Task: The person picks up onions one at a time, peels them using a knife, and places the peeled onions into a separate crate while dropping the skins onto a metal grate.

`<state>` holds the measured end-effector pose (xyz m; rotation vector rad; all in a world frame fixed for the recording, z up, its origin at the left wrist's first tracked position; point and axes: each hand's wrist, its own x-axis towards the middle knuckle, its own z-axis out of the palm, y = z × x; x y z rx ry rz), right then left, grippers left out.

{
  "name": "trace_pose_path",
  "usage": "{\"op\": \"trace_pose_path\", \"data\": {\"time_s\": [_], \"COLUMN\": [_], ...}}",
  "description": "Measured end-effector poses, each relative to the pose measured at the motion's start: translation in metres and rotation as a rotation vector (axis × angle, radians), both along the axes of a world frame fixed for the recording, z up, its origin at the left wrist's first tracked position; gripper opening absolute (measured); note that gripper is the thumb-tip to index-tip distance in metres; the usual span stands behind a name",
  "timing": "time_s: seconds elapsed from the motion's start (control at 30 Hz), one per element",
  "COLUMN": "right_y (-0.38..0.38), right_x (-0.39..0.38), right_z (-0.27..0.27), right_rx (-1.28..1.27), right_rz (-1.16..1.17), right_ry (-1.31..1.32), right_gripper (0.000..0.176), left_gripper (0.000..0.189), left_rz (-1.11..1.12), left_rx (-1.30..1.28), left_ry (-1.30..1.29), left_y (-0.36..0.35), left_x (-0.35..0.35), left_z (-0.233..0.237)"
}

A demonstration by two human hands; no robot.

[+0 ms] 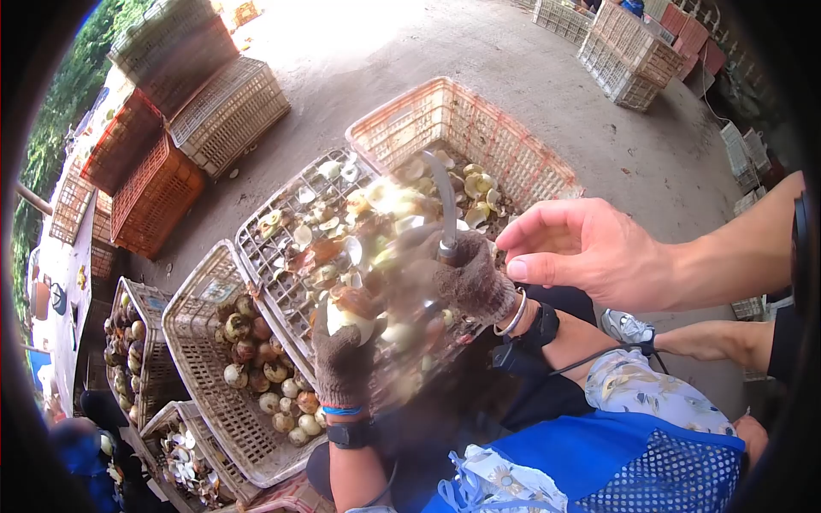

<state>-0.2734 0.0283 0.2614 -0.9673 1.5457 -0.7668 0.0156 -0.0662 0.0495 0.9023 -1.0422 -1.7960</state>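
Note:
My left hand [342, 366], in a dirty knit glove, is closed around an onion [346, 318] with pale flesh and some brown skin. In my right hand [475, 280], also gloved, is a curved knife [447, 201], its hooked blade pointing up and away. Both hands are over a crate lid or rack [256, 248] strewn with onion peels and cut pieces [316, 252]. Blur hides part of the area between my hands. Another person's bare hand [581, 252] reaches in from the right, just beside my right glove, with its fingers curved.
A crate [192, 321] of whole onions [256, 342] stands at the left, beside another onion crate [154, 299] and a crate of peels [184, 453]. Beyond the rack is a large pale crate [522, 141]. Stacked crates [227, 107] stand at the back left, others [629, 56] at the back right.

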Motion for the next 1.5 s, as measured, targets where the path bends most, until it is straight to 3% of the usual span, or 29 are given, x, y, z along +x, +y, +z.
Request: {"op": "trace_pose_path", "data": {"time_s": [0.23,0.43,0.5,0.6,0.8,1.13,1.33,1.47,1.5], "right_y": [-0.02,-0.012,-0.013,-0.014,-0.016,-0.016,-0.02,-0.067,-0.069], "right_x": [0.017,0.029,0.031,0.033,0.042,0.04,0.028,0.032,0.037], "right_z": [-0.015,-0.021,-0.023,-0.022,-0.016,-0.002,-0.02,-0.142,-0.146], "right_rx": [0.034,-0.11,-0.153,-0.163,-0.245,-0.268,-0.239,-0.64,-0.645], "right_rz": [-0.085,-0.089,-0.133,-0.141,-0.176,-0.272,-0.347,-0.306,-0.308], "right_ry": [0.179,0.184,0.181,0.163,0.296,0.248,0.115,-0.643,-0.639], "right_gripper": [0.036,0.033,0.031,0.029,0.021,0.021,0.024,0.025,0.025], "left_gripper": [0.069,0.064,0.065,0.068,0.069,0.068,0.071,0.071,0.071], "left_rz": [0.04,0.085,0.076,0.085,0.085,0.08,0.064,0.05,0.049], "left_rx": [-0.035,-0.179,0.232,0.146,0.175,0.158,0.16,0.148,0.151], "left_ry": [-0.06,-0.256,0.323,0.157,0.247,0.249,0.269,0.261,0.256], "left_y": [0.001,-0.001,0.001,0.0,0.003,0.001,0.001,0.001,0.001], "left_x": [0.001,-0.004,-0.004,-0.006,-0.004,-0.004,-0.004,-0.004,-0.005], "left_z": [-0.007,-0.005,0.01,0.011,0.018,0.019,0.019,0.021,0.021]}}
